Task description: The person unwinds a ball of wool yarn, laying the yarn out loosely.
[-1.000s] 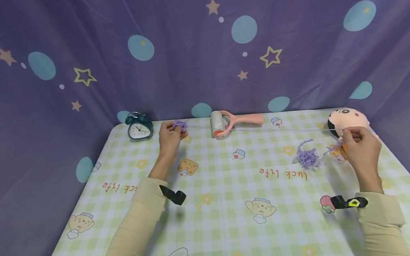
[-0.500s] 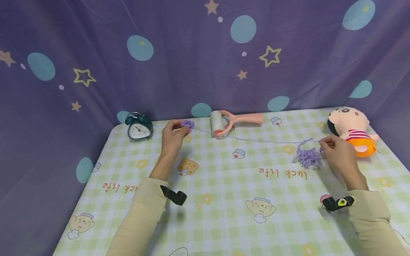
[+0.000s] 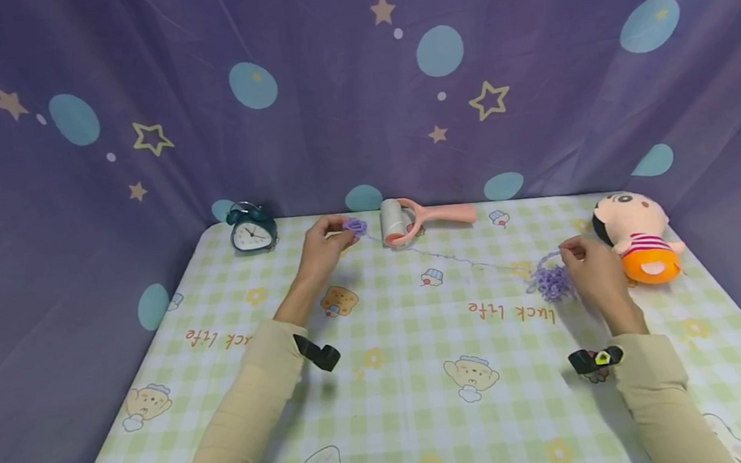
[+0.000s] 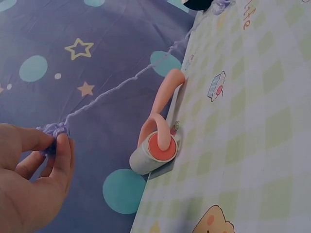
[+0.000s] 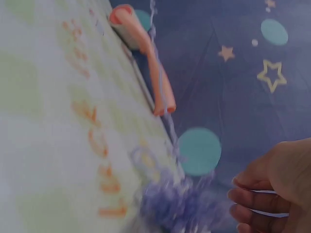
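Note:
My left hand [image 3: 321,250] pinches a small wad of purple yarn [image 3: 356,227] between thumb and fingers, held above the back of the table. A thin strand of yarn [image 4: 121,83] runs from it to the right, past the lint roller, to a loose purple yarn heap [image 3: 552,284] on the cloth. My right hand [image 3: 593,267] is beside that heap, its fingers bent loosely. In the right wrist view its fingers [image 5: 257,199] look apart from the blurred yarn, and nothing shows between them.
A lint roller [image 3: 393,222] with a pink handle lies at the back edge. A dark green alarm clock [image 3: 253,234] stands at the back left. A plush doll [image 3: 642,241] lies at the right, near my right hand. A purple curtain [image 3: 347,116] hangs behind the checked tablecloth [image 3: 409,368].
My right hand has moved left, from in front of the doll to the yarn heap, and let go of the strand. The strand has slackened. My left hand has shifted slightly right with its yarn.

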The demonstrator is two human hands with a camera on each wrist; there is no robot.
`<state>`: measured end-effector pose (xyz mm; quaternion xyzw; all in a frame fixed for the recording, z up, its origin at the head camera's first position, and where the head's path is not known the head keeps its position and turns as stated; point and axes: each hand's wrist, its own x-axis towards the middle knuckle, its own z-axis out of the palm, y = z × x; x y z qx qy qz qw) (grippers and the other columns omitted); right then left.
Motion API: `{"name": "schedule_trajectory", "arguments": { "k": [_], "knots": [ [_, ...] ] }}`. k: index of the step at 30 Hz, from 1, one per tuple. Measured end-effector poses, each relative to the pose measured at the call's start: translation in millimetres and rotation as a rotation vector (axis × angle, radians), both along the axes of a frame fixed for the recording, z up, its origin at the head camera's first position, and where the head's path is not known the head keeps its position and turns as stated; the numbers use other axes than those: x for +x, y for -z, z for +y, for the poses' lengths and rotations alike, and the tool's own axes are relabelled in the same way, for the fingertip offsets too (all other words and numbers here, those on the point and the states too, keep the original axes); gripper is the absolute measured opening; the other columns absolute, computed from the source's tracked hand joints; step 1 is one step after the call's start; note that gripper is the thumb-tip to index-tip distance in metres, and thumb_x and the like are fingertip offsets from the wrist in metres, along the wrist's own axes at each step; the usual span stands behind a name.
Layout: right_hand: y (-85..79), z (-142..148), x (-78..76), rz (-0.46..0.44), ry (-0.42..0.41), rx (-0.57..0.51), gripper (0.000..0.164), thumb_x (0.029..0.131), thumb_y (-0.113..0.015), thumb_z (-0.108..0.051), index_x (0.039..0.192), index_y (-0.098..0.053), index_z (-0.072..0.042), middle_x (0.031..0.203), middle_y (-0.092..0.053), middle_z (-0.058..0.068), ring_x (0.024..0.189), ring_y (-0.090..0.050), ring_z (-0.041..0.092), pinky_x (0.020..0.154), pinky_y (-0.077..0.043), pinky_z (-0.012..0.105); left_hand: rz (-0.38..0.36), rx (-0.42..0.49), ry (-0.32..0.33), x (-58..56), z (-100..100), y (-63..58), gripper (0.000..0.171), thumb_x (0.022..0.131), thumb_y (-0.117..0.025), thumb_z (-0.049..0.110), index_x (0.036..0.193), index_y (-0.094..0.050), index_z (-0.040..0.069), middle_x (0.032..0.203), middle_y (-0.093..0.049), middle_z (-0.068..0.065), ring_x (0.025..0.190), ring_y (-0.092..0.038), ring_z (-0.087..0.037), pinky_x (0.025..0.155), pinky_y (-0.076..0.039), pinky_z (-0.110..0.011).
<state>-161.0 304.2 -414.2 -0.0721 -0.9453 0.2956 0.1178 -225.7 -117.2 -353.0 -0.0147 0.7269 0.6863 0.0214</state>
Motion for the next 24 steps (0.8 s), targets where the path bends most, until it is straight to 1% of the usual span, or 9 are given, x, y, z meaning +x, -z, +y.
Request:
{"name": "schedule_trajectory", "arguments": {
  "k": [2, 5, 7, 9, 11, 14, 17, 20, 24],
  "knots": [
    [-6.3, -7, -2.1, 0.04, -0.013, -0.002, 0.028, 0.099, -0.05, -0.021, 0.111, -0.063, 0.001, 0.101, -0.065, 0.022, 0.091, -0.059, 0.035, 0.081, -0.045, 0.05, -0.014, 0.003, 0.013, -0.5, 0, -0.9, 0.028, 0.094, -0.057, 0.003, 0.121, -0.054, -0.002, 0.11, -0.052, -0.008, 0.103, -0.062, -0.021, 0.091, -0.053, -0.023],
    [-14.2, -22, -6.0, 0.108, -0.043, -0.012, 0.026, 0.097, -0.052, -0.018, 0.109, -0.063, 0.002, 0.099, -0.065, 0.022, 0.09, -0.059, 0.035, 0.081, -0.045, 0.048, -0.003, 0.011, 0.024, 0.0, 2, -1.6, 0.026, 0.093, -0.057, 0.001, 0.119, -0.055, -0.002, 0.109, -0.052, -0.008, 0.102, -0.062, -0.021, 0.09, -0.053, -0.022],
    [-17.2, -33, -9.4, 0.164, -0.072, -0.022, 0.023, 0.096, -0.053, -0.015, 0.107, -0.064, 0.002, 0.096, -0.066, 0.021, 0.088, -0.061, 0.034, 0.079, -0.046, 0.047, 0.011, 0.005, 0.025, 1.1, 4, -2.6, 0.025, 0.093, -0.056, 0.0, 0.117, -0.055, -0.002, 0.108, -0.053, -0.009, 0.101, -0.062, -0.021, 0.089, -0.054, -0.023],
    [-18.9, -45, -12.6, 0.195, -0.101, -0.039, 0.021, 0.095, -0.054, -0.013, 0.106, -0.065, 0.001, 0.095, -0.066, 0.02, 0.088, -0.061, 0.033, 0.079, -0.047, 0.047, 0.03, -0.001, 0.032, 3.1, 5, -2.9, 0.023, 0.093, -0.057, 0.001, 0.115, -0.056, 0.0, 0.108, -0.053, -0.009, 0.1, -0.063, -0.02, 0.089, -0.054, -0.022],
    [-18.7, -57, -17.1, 0.229, -0.135, -0.05, 0.018, 0.094, -0.056, -0.011, 0.104, -0.065, 0.001, 0.093, -0.066, 0.019, 0.086, -0.062, 0.033, 0.078, -0.047, 0.046, 0.032, -0.012, 0.043, 4.1, 6, -3.6, 0.023, 0.093, -0.057, 0.002, 0.116, -0.056, 0.0, 0.108, -0.053, -0.01, 0.1, -0.063, -0.02, 0.089, -0.054, -0.023],
    [-17.4, -75, -22.4, 0.248, -0.19, -0.067, 0.016, 0.093, -0.058, -0.008, 0.103, -0.066, 0.001, 0.092, -0.066, 0.018, 0.084, -0.063, 0.032, 0.077, -0.048, 0.045, 0.033, -0.021, 0.058, 5.1, 6, -3.5, 0.023, 0.093, -0.057, 0.004, 0.116, -0.056, 0.001, 0.108, -0.053, -0.01, 0.099, -0.063, -0.019, 0.09, -0.054, -0.024],
    [-15.4, -95, -26.3, 0.24, -0.254, -0.081, 0.016, 0.092, -0.059, -0.008, 0.103, -0.066, 0.0, 0.093, -0.066, 0.017, 0.085, -0.063, 0.031, 0.077, -0.049, 0.045, 0.037, -0.026, 0.067, 5.4, 6, -2.9, 0.024, 0.093, -0.058, 0.004, 0.116, -0.056, 0.0, 0.107, -0.053, -0.01, 0.097, -0.063, -0.017, 0.089, -0.054, -0.024],
    [-12.1, -115, -28.3, 0.223, -0.331, -0.093, 0.018, 0.093, -0.06, -0.011, 0.107, -0.066, -0.001, 0.098, -0.066, 0.015, 0.09, -0.062, 0.03, 0.08, -0.05, 0.046, 0.044, -0.032, 0.078, 5.8, 6, -2.4, 0.024, 0.093, -0.058, 0.004, 0.116, -0.056, -0.001, 0.106, -0.053, -0.01, 0.095, -0.063, -0.017, 0.089, -0.054, -0.025],
    [-7.1, -137, -29.5, 0.239, -0.432, -0.1, 0.023, 0.093, -0.061, -0.013, 0.113, -0.065, -0.003, 0.105, -0.066, 0.014, 0.096, -0.062, 0.029, 0.084, -0.051, 0.046, 0.055, -0.048, 0.104, 6.4, 6, -1.0, 0.025, 0.093, -0.058, 0.005, 0.117, -0.055, -0.001, 0.106, -0.052, -0.011, 0.094, -0.063, -0.018, 0.089, -0.054, -0.026]
  ]
}}
